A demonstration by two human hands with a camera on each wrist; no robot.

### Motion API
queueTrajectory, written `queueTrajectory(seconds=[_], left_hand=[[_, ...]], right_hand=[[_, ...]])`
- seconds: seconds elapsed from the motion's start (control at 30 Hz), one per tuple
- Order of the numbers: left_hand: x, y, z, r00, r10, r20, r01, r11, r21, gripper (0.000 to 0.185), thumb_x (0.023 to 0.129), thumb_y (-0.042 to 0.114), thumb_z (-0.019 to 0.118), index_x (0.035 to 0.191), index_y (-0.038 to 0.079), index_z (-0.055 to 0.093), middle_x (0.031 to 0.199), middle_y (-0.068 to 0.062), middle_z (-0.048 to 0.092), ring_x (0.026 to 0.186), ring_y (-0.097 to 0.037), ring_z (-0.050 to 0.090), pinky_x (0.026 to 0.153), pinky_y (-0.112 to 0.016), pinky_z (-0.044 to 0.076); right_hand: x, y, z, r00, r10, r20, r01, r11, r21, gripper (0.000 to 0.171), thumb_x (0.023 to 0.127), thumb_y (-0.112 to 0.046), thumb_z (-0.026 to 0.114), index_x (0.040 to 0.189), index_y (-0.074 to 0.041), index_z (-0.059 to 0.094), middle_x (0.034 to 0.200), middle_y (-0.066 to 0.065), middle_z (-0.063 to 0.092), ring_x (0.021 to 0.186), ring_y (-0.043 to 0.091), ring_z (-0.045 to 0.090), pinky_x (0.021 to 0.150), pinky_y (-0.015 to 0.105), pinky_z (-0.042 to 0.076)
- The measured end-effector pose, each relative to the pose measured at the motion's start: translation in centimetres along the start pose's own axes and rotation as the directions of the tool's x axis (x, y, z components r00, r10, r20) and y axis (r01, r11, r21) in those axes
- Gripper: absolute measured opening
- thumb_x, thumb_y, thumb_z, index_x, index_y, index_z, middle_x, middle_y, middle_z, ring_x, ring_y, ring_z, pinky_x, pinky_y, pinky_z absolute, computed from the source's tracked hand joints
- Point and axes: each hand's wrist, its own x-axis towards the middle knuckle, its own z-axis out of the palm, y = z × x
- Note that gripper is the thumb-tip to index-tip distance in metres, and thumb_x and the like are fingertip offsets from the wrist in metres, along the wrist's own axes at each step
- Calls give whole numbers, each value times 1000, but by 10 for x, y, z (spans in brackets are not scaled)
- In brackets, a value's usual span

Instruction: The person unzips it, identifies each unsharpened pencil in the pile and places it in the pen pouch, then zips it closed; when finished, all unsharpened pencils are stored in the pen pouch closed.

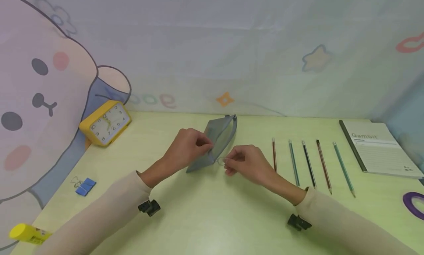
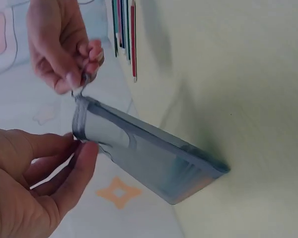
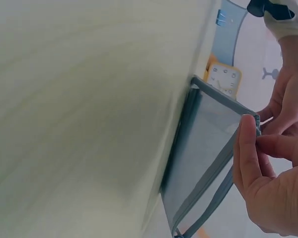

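A grey see-through zip pouch [image 1: 202, 162] stands propped on the table between the hands, its top parted at the far end. My left hand [image 1: 188, 147] pinches the pouch's top edge near the close corner, as the left wrist view also shows. A small ring-shaped zip pull [image 2: 85, 78] hangs at that corner, and my right hand [image 1: 249, 163] holds it between thumb and fingers. In the right wrist view the pouch [image 3: 213, 129] leans beside both hands, its zip edges running apart. The right fingertips partly hide the ring.
Several pencils [image 1: 322, 166] lie in a row to the right, before a notebook [image 1: 381, 148] and a purple tape roll [image 1: 410, 207]. At left are a yellow clock [image 1: 106, 122], a blue binder clip [image 1: 86, 186] and a yellow glue stick [image 1: 28, 233]. A printed cloth [image 1: 198, 45] hangs behind.
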Motion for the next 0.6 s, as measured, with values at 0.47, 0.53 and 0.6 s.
queueTrajectory(seconds=[0.47,0.53,0.6], left_hand=[[-23,12,25,996,65,-60,-45,957,287,18,86,12,81,77,9,66,69,-2,66,62,-13,57,54,-23,46],[-23,10,31,987,143,-80,-101,916,387,20,85,14,82,79,7,65,72,-5,66,65,-17,62,56,-27,51],[-24,8,35,967,236,-100,-162,865,475,22,84,16,83,79,6,64,72,-6,65,67,-21,65,57,-32,56]], right_hand=[[9,-12,-5,999,32,-36,-30,998,64,16,98,-10,65,97,5,71,84,12,77,70,18,76,75,31,65],[10,-13,-4,999,28,-23,-27,998,65,16,98,-9,65,97,6,70,85,13,76,71,17,75,75,32,66],[9,-15,-5,1000,23,-13,-22,998,65,16,98,-9,64,98,7,70,85,14,76,72,18,76,75,33,66]])
